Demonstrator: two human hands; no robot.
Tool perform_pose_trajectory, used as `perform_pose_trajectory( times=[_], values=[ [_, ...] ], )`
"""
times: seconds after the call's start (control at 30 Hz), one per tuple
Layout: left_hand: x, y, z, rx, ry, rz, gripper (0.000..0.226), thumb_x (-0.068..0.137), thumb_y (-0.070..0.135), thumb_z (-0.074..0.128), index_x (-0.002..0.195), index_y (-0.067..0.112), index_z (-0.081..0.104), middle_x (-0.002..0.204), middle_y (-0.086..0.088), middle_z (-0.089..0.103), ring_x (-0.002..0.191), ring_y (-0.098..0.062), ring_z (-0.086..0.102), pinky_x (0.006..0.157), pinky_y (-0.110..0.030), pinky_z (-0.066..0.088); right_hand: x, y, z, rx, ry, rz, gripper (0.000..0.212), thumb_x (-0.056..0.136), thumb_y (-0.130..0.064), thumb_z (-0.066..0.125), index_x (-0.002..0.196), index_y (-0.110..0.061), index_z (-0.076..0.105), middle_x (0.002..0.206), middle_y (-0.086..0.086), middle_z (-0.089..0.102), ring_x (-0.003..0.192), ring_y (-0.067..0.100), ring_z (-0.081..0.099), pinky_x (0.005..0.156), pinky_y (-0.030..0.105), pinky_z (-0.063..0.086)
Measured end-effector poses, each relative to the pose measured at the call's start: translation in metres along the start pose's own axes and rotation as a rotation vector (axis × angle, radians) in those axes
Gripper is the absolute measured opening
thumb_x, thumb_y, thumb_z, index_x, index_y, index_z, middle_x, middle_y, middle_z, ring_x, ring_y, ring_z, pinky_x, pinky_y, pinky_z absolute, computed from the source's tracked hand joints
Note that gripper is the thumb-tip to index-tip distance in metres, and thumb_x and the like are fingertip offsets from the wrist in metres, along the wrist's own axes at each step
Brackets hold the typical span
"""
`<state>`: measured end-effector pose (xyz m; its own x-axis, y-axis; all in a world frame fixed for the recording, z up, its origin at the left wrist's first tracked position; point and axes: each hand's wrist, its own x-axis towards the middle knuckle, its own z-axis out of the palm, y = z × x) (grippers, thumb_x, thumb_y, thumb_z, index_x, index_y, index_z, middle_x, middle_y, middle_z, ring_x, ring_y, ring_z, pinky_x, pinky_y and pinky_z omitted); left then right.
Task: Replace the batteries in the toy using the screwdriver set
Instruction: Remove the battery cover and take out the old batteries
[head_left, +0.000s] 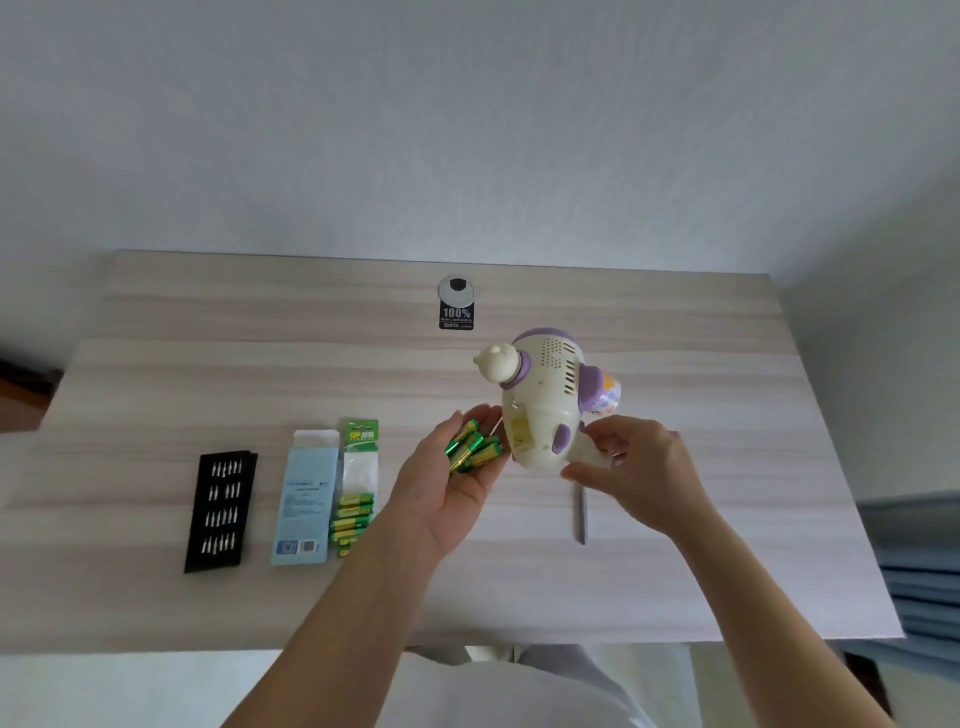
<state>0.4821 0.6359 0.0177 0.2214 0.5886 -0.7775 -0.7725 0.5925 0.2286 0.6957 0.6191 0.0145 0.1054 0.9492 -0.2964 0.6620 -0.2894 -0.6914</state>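
Note:
A cream and purple toy (543, 400) is held tilted above the table by its handle in my right hand (636, 475). The toy's open battery side faces left toward my left hand (449, 486). That hand is cupped palm up and holds several green and gold batteries (471, 447). A grey screwdriver handle (581, 514) lies on the table below my right hand. The black bit tray (218, 512) with rows of bits lies at the left. Beside it are a pale blue box (306, 506) and a battery pack (356, 499) with several fresh batteries.
The light wood table (208, 364) stands against a white wall. A round cable grommet with a black label (456, 301) sits near the far edge. Blue striped fabric (924, 571) lies off the table's right side.

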Motion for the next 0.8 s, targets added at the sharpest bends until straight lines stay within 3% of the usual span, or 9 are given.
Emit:
perform_pose_trajectory(
  times=[0.2, 0.37, 0.43, 0.53, 0.6, 0.73, 0.8],
  values=[
    [0.011, 0.010, -0.017, -0.054, 0.038, 0.015, 0.026, 0.103, 0.016, 0.053, 0.114, -0.006, 0.063, 0.117, -0.023, 0.071, 0.111, -0.035, 0.068, 0.095, -0.045, 0.055, 0.010, 0.025, 0.043, 0.402, -0.083, 0.146, 0.016, 0.074, -0.015, 0.086, 0.086, -0.018, 0.078, 0.074, 0.000, 0.076, 0.063, 0.008, 0.068, 0.066, 0.022, 0.054],
    [0.007, 0.025, -0.045, -0.078, 0.082, 0.054, 0.026, 0.101, 0.016, 0.056, 0.113, -0.005, 0.065, 0.112, -0.021, 0.071, 0.109, -0.033, 0.068, 0.090, -0.047, 0.057, 0.002, 0.043, 0.087, 0.537, -0.074, 0.176, 0.010, 0.083, -0.008, 0.078, 0.090, -0.003, 0.073, 0.083, 0.019, 0.074, 0.068, 0.008, 0.063, 0.065, 0.014, 0.050],
    [0.007, 0.029, -0.053, -0.085, 0.104, 0.063, 0.025, 0.101, 0.015, 0.056, 0.109, -0.006, 0.066, 0.107, -0.021, 0.072, 0.103, -0.032, 0.070, 0.089, -0.047, 0.058, 0.002, 0.049, 0.101, 0.554, -0.066, 0.172, 0.007, 0.085, -0.005, 0.076, 0.091, -0.003, 0.072, 0.080, 0.017, 0.074, 0.069, 0.008, 0.063, 0.068, 0.016, 0.051],
    [0.006, 0.031, -0.063, -0.083, 0.121, 0.067, 0.024, 0.101, 0.015, 0.055, 0.108, -0.006, 0.066, 0.108, -0.021, 0.072, 0.105, -0.031, 0.071, 0.089, -0.046, 0.058, 0.003, 0.056, 0.113, 0.562, -0.063, 0.169, 0.005, 0.086, 0.003, 0.071, 0.088, -0.002, 0.070, 0.064, -0.010, 0.071, 0.061, -0.002, 0.059, 0.064, 0.009, 0.046],
    [0.006, 0.031, -0.067, -0.075, 0.120, 0.060, 0.024, 0.101, 0.014, 0.055, 0.110, -0.006, 0.065, 0.111, -0.021, 0.071, 0.109, -0.030, 0.069, 0.088, -0.046, 0.058, 0.005, 0.062, 0.120, 0.552, -0.058, 0.173, 0.006, 0.087, 0.002, 0.071, 0.090, -0.003, 0.070, 0.059, -0.019, 0.067, 0.057, -0.007, 0.055, 0.061, 0.005, 0.042],
    [0.006, 0.027, -0.069, -0.042, 0.120, 0.043, 0.024, 0.101, 0.014, 0.054, 0.110, -0.006, 0.064, 0.110, -0.021, 0.072, 0.106, -0.031, 0.070, 0.087, -0.046, 0.058, 0.008, 0.076, 0.128, 0.532, -0.049, 0.197, 0.010, 0.085, -0.012, 0.078, 0.088, -0.006, 0.070, 0.064, -0.007, 0.064, 0.063, -0.001, 0.053, 0.065, 0.013, 0.044],
    [0.005, 0.025, -0.069, -0.024, 0.116, 0.038, 0.025, 0.101, 0.014, 0.054, 0.112, -0.006, 0.064, 0.110, -0.021, 0.072, 0.106, -0.031, 0.070, 0.088, -0.046, 0.058, 0.007, 0.083, 0.132, 0.511, -0.034, 0.214, 0.016, 0.084, -0.013, 0.078, 0.080, -0.004, 0.065, 0.060, -0.009, 0.054, 0.060, 0.003, 0.043, 0.060, 0.019, 0.037]
  ],
)
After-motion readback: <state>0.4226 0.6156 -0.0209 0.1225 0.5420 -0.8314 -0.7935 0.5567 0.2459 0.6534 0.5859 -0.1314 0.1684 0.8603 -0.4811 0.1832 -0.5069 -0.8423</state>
